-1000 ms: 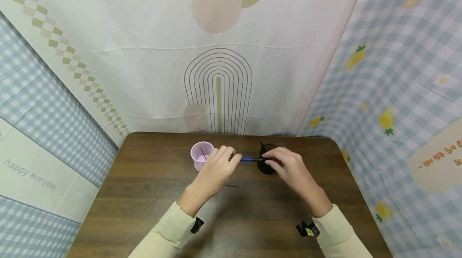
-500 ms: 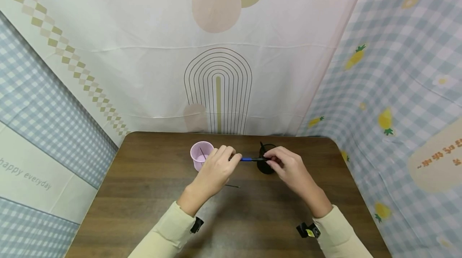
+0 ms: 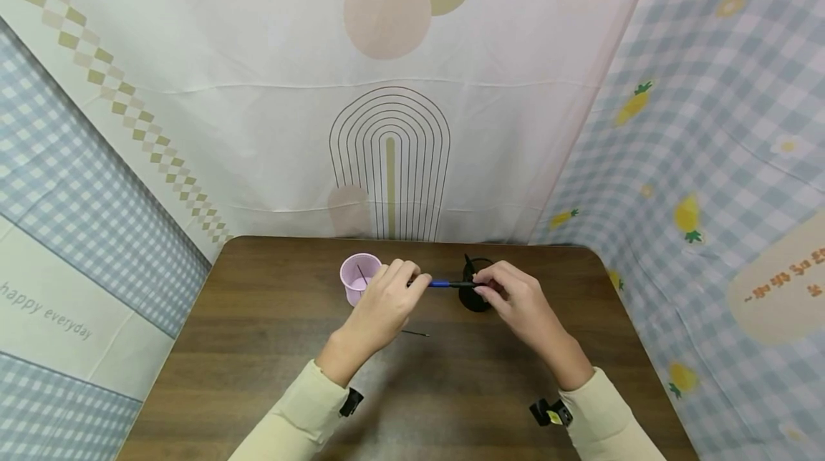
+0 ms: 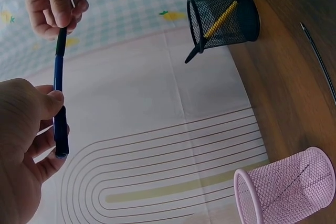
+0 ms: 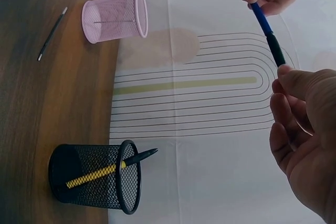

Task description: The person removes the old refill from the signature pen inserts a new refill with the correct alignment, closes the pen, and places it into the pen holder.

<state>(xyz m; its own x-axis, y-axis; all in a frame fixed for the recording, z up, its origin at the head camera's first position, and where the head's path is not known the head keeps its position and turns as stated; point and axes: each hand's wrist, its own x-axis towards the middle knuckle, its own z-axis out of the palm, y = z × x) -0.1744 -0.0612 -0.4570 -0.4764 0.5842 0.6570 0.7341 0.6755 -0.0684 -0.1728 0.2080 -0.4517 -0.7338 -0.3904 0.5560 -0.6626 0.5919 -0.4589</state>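
Note:
Both hands hold a blue pen (image 3: 440, 284) with a dark front section, level above the far part of the table. My left hand (image 3: 382, 307) pinches its blue barrel between thumb and fingers. Thumb and fingers of my right hand (image 3: 525, 303) pinch the dark end (image 5: 275, 50), whose tip is hidden by them. Behind and below the right fingers stands a black mesh pen cup (image 5: 113, 198) with a yellow-bodied pen (image 5: 89, 177) leaning in it. A pink mesh pen cup (image 5: 100, 31) beside the left hand holds a thin dark stick (image 5: 113, 22), like a pen refill.
On the wooden table (image 3: 271, 318) lies a thin dark refill-like rod (image 5: 51, 34), partly hidden by the left hand in the head view. A printed white cloth (image 3: 277, 146) hangs behind the table's far edge, and a checked cloth (image 3: 683, 139) hangs at the right.
My right fingertips have shifted slightly to the right, and a little more of the pen's dark section shows. The left hand and both cups stay in place.

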